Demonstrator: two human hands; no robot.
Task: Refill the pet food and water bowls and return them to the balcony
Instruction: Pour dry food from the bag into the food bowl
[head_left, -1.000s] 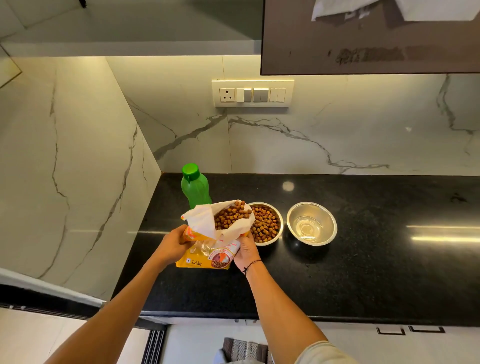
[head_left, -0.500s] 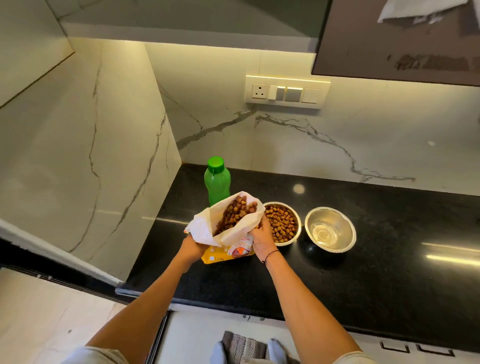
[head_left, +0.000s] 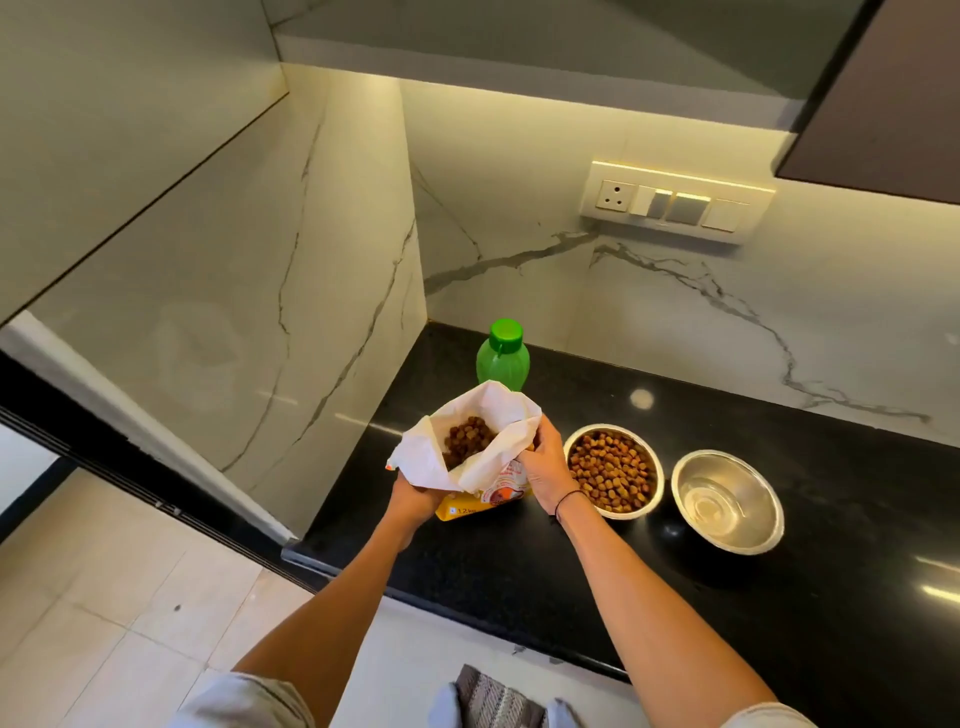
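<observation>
Head view: kibble bag (head_left: 470, 457) is gripped by both hands, left hand (head_left: 413, 499) and right hand (head_left: 543, 470); filled food bowl (head_left: 613, 470) lies just right.

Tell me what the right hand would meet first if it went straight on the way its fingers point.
The right hand points up and left into the food bag that it already grips. Beyond that, probably the green bottle, though depth is unclear.
</observation>
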